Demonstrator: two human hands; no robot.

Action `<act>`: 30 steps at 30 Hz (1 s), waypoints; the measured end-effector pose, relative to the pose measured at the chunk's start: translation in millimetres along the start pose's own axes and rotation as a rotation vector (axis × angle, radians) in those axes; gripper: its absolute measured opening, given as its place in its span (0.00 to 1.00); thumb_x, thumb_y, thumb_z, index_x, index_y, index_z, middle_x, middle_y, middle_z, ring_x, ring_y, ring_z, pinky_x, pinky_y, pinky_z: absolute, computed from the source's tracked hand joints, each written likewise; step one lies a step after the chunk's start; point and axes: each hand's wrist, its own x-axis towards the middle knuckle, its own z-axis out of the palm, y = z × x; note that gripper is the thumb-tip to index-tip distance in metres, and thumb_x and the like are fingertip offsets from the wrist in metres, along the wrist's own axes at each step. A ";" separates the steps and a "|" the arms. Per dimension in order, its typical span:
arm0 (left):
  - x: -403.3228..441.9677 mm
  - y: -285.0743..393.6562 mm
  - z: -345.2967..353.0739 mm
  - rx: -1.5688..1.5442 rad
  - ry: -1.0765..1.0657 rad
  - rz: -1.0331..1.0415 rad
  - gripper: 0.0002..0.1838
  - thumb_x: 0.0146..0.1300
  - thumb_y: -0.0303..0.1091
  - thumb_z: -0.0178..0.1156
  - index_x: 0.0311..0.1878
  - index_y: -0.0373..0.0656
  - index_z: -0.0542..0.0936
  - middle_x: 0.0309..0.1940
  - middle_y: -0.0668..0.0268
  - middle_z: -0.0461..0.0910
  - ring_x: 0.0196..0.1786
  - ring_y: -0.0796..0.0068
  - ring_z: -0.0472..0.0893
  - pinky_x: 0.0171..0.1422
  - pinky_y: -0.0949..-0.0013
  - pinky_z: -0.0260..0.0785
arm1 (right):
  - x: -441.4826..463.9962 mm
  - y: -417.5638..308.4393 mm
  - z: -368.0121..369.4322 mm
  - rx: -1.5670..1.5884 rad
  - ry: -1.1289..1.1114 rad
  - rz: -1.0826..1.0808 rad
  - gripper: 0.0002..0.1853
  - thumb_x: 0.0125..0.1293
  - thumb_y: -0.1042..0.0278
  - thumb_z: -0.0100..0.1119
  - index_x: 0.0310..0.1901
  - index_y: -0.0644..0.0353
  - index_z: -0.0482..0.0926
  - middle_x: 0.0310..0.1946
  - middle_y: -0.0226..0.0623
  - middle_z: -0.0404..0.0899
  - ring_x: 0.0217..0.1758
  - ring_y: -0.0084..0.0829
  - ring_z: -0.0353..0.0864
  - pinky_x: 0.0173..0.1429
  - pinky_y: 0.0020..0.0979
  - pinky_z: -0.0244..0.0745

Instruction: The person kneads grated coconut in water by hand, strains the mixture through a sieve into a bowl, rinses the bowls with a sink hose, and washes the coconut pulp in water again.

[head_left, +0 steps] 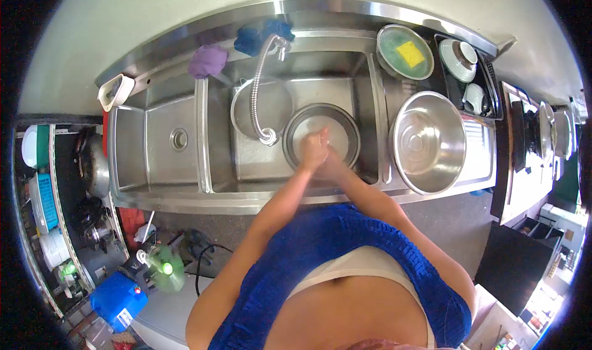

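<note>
Both hands meet over a round metal pot (354,128) standing in the middle sink basin, with pale, cloudy contents inside it. My left hand (314,151) is closed, its fingers curled in against the other hand; whatever may be inside them does not show. Pressed close beside it, my right hand (332,164) is blurred and partly covered, so its fingers cannot be made out. To the left of the pot sits a second round metal bowl (274,97), under a flexible hose faucet (254,97).
A large steel bowl (425,143) and a bowl with a yellow sponge (409,54) stand right of the basin, near a black dish rack (453,85). Purple cloth (208,61) and blue cloth (262,37) lie behind. Left is another basin (163,159).
</note>
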 end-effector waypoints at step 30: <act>110.8 112.2 2.8 -0.724 -0.629 -0.084 0.14 0.68 0.37 0.52 0.36 0.35 0.77 0.27 0.63 0.79 0.29 0.79 0.77 0.33 0.74 0.70 | -31.1 -260.7 -210.3 -0.741 0.537 0.542 0.17 0.64 0.61 0.51 0.29 0.67 0.79 0.27 0.59 0.77 0.35 0.55 0.79 0.38 0.46 0.72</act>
